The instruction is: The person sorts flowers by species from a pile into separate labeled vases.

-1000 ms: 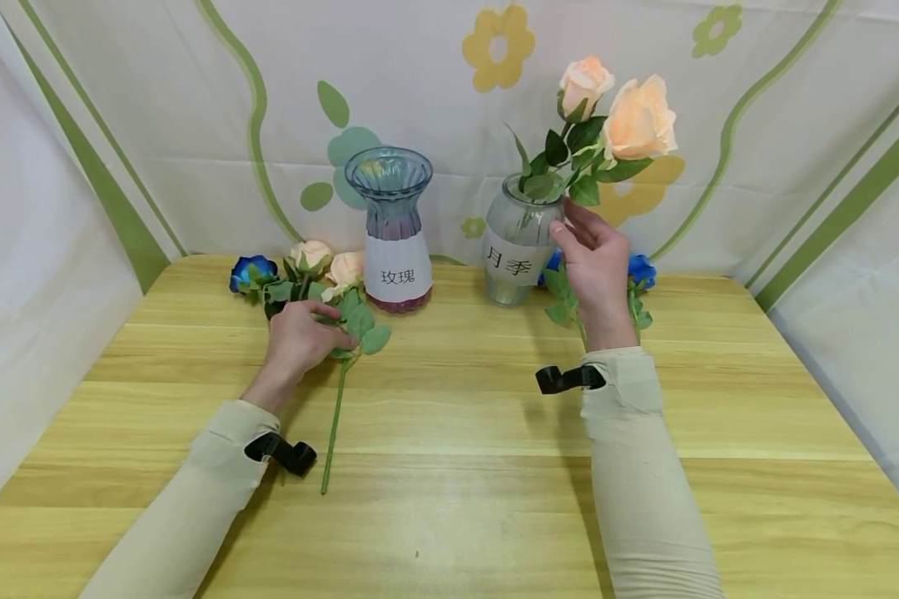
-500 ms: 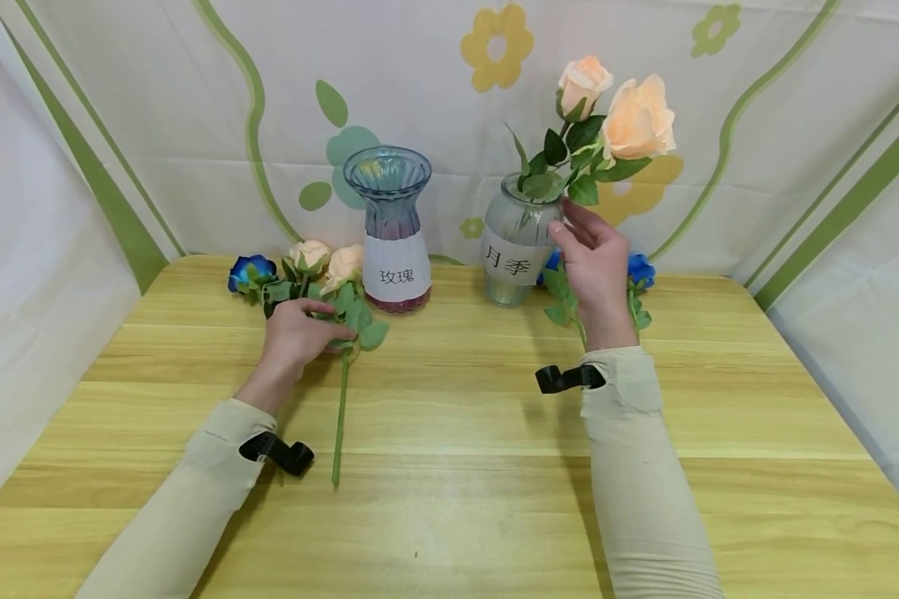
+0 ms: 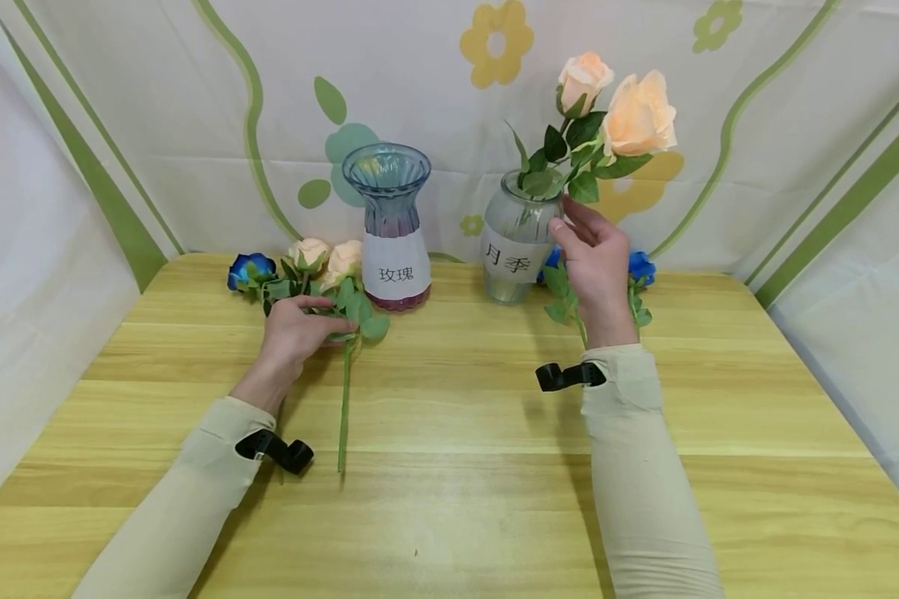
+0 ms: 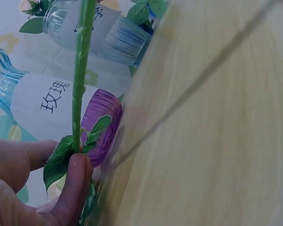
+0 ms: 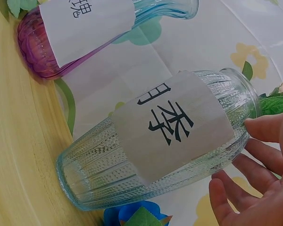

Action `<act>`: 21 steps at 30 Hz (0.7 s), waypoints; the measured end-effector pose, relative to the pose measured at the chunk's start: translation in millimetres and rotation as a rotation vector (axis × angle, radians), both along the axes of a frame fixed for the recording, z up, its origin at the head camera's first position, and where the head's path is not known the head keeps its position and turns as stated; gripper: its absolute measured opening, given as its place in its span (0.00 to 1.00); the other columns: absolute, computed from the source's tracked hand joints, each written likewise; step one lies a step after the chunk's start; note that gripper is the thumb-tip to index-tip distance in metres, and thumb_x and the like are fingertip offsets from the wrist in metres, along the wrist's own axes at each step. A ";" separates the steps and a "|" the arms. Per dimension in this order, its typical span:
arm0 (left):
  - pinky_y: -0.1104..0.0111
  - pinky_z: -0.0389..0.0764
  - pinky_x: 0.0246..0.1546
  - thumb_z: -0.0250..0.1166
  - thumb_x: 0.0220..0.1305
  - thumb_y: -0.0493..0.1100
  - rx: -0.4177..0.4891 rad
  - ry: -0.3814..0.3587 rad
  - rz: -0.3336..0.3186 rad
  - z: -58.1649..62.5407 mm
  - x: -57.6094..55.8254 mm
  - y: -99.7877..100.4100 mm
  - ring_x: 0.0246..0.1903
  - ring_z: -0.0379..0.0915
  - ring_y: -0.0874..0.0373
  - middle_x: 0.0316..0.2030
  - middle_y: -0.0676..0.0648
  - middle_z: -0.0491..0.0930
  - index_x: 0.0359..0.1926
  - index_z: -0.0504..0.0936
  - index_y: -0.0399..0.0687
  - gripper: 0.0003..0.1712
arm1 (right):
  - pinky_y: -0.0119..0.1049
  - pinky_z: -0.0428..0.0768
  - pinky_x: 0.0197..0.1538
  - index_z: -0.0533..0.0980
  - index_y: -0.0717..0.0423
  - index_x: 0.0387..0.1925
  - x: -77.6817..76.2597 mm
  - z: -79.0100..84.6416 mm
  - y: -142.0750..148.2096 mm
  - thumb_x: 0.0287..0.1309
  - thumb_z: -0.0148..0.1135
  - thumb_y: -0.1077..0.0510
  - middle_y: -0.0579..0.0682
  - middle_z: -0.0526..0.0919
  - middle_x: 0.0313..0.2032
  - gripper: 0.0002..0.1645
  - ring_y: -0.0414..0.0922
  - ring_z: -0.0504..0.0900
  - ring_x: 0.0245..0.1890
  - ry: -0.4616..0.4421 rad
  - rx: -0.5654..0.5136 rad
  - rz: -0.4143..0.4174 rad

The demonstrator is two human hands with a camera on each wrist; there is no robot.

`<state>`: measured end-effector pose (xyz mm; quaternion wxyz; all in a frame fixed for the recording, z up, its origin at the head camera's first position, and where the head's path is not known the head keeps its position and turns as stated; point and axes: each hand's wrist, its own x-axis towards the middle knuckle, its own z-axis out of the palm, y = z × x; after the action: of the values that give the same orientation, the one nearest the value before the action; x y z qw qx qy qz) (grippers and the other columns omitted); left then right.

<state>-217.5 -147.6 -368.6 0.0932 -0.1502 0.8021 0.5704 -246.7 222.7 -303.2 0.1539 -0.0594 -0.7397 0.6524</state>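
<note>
My left hand (image 3: 300,333) pinches a peach artificial rose (image 3: 345,264) by its leafy green stem (image 4: 80,70), between thumb and fingers. The bare stem end points back over the table and casts a long shadow. My right hand (image 3: 598,254) holds the upper side of a clear glass vase (image 5: 155,136) with a white paper label, thumb near the neck. Two peach roses (image 3: 639,115) stand in that vase, leaning right. Left of it stands a flared blue-purple glass vase (image 3: 395,225), also labelled, close beside the pinched rose's bloom.
Beside my left hand lie another peach rose (image 3: 310,254) and a blue rose (image 3: 250,273). Blue roses (image 3: 641,269) lie behind the right hand, partly hidden. A patterned cloth (image 3: 449,100) hangs behind the wooden table (image 3: 464,466).
The lower end of the rose stem in my left hand has swung right and slightly away from me, with the hand shifting only a little. My right hand stays at the clear vase.
</note>
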 end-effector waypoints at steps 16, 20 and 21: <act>0.61 0.84 0.63 0.77 0.64 0.41 0.062 0.115 0.080 11.1 3.0 5.7 0.39 0.87 0.68 0.45 0.49 0.92 0.70 0.79 0.44 0.34 | 0.38 0.77 0.55 0.79 0.42 0.70 -0.6 0.4 0.3 0.73 0.67 0.52 0.46 0.78 0.72 0.26 0.42 0.80 0.65 0.004 -0.003 0.004; 0.66 0.86 0.58 0.78 0.64 0.43 0.079 0.149 0.096 15.5 4.4 8.5 0.40 0.87 0.70 0.41 0.54 0.91 0.68 0.80 0.46 0.33 | 0.35 0.77 0.54 0.78 0.43 0.70 -0.4 0.6 0.4 0.73 0.66 0.52 0.46 0.78 0.72 0.27 0.43 0.80 0.65 0.004 -0.002 0.006; 0.68 0.86 0.57 0.78 0.64 0.44 0.081 0.157 0.100 17.0 4.6 9.2 0.41 0.87 0.70 0.40 0.56 0.91 0.68 0.81 0.46 0.32 | 0.35 0.77 0.54 0.79 0.43 0.70 -0.4 0.7 0.5 0.73 0.66 0.52 0.45 0.78 0.73 0.27 0.43 0.80 0.65 0.004 -0.004 0.006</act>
<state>-212.9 -138.4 -351.6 0.0075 -0.1408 0.7747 0.6164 -247.1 223.1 -302.6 0.1531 -0.0563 -0.7383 0.6544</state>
